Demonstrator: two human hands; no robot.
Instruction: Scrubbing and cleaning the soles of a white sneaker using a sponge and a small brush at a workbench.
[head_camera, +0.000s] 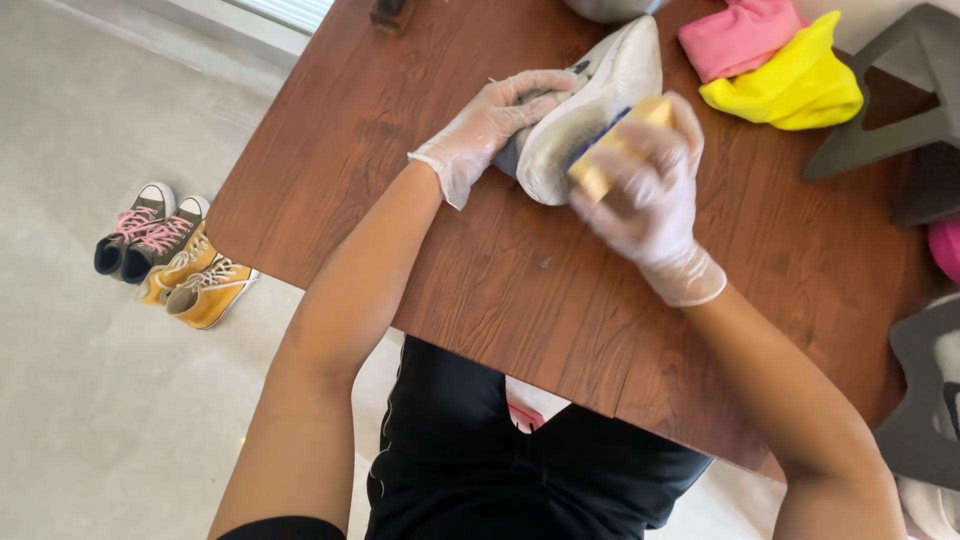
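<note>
The gloved left hand (500, 115) is gripping the white shoe (590, 100) on the counter (400, 150) while the right hand (645, 190), closed around a yellow sponge (615, 150), is scrubbing its sole at five o'clock.

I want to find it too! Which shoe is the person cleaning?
Look at the brown wooden table. Near its far edge, the gloved left hand holds a white shoe sole-up, while the right hand presses a yellow sponge on it. The other shoes sit on the floor.
</note>
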